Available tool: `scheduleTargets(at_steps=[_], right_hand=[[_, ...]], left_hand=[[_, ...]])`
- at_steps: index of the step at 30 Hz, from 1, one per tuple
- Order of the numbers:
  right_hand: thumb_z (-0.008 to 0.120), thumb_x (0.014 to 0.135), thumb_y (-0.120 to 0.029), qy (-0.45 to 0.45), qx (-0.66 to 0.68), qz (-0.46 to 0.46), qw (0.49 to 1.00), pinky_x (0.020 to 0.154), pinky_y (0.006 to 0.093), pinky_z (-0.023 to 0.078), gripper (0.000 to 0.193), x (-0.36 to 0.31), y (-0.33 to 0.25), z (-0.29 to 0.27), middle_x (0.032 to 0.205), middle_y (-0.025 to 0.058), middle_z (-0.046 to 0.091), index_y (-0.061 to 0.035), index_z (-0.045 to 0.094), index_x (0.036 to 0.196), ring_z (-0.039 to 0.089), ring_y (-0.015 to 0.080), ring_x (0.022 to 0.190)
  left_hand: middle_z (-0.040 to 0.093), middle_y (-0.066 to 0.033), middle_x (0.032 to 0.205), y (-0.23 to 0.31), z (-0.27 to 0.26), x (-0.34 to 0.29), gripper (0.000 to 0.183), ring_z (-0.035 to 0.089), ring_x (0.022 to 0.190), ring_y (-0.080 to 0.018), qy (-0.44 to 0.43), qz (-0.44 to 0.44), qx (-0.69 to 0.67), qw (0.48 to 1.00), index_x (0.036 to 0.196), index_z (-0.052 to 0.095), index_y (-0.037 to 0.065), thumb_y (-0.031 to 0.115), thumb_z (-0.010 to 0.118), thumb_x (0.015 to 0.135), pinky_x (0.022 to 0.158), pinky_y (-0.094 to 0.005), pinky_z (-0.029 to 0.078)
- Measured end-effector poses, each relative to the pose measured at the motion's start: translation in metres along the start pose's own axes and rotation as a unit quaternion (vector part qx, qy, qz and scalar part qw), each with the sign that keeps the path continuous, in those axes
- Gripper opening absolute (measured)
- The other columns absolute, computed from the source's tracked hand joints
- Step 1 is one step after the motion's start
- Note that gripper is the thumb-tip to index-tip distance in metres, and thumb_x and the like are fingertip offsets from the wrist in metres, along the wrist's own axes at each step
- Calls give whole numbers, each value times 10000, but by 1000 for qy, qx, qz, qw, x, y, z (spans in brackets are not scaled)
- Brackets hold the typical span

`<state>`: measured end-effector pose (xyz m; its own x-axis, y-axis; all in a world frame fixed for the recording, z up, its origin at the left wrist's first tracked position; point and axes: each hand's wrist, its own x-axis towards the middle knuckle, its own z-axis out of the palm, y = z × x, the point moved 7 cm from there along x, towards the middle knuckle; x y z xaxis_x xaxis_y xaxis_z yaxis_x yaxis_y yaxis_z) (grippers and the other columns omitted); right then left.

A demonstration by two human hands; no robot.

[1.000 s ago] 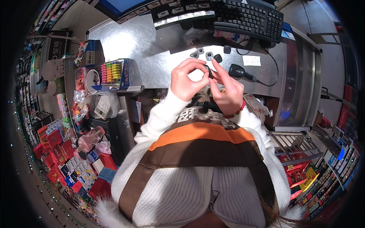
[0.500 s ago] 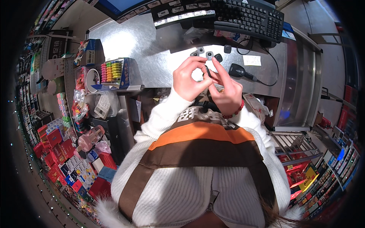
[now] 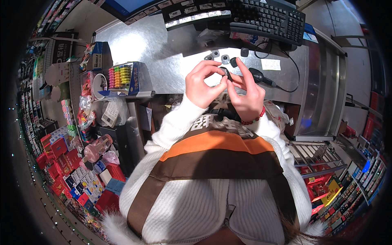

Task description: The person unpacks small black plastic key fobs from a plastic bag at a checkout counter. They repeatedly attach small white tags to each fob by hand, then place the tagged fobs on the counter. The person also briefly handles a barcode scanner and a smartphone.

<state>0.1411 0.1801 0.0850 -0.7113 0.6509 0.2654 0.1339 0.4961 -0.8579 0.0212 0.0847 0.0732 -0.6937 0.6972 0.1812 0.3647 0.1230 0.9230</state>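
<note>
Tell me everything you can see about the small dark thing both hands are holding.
The small dark piece is black and rounded, too small to tell its material or parts. It is pinched between the left hand and the right hand, raised above the metal counter, near similar small pieces lying by the keyboard.

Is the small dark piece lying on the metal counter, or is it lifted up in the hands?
Lifted. Both hands, left hand and right hand, pinch the small dark piece above the metal counter.

Shop checkout: steel counter (image 3: 163, 53), keyboard (image 3: 265, 16), stocked goods shelves (image 3: 61, 163).
</note>
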Motion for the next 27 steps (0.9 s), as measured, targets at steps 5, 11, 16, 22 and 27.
scheduleTargets(at_steps=[5,11,16,22,27], right_hand=[[695,831,16,4,-39,-47,998,704,324,600,548,0,-6,1,927,163,746,-19,571,1363,755,252,841],[675,778,64,-5,-82,-90,993,654,334,572,572,-2,-15,5,834,122,719,-9,597,1340,708,231,711],[655,753,75,-3,-93,-138,986,645,333,562,593,-3,-22,9,847,121,712,20,588,1340,683,220,684],[654,768,67,3,-81,-113,990,648,328,574,583,-3,-17,9,877,124,719,12,585,1344,699,219,694],[674,779,69,-7,-35,-47,998,763,313,607,620,-3,-6,10,984,175,735,-23,557,1381,739,247,892]], left_hand=[[710,-97,1031,-3,2,-1,113,715,883,-238,-6,-26,-3,1000,817,714,36,48,772,720,752,-333,572],[710,-116,1040,3,1,2,114,699,924,-305,-10,54,78,995,749,671,39,59,757,677,808,-384,559],[710,-116,1032,-5,3,0,116,699,919,-303,9,21,52,998,739,655,34,51,747,670,806,-382,558],[692,-114,1068,-9,5,-1,126,698,966,-203,-5,-7,14,1000,827,662,-21,-18,722,716,828,-304,571],[685,-110,1063,-8,7,0,118,696,981,-199,-11,-23,-17,1000,828,662,-15,-21,717,723,864,-317,582]])
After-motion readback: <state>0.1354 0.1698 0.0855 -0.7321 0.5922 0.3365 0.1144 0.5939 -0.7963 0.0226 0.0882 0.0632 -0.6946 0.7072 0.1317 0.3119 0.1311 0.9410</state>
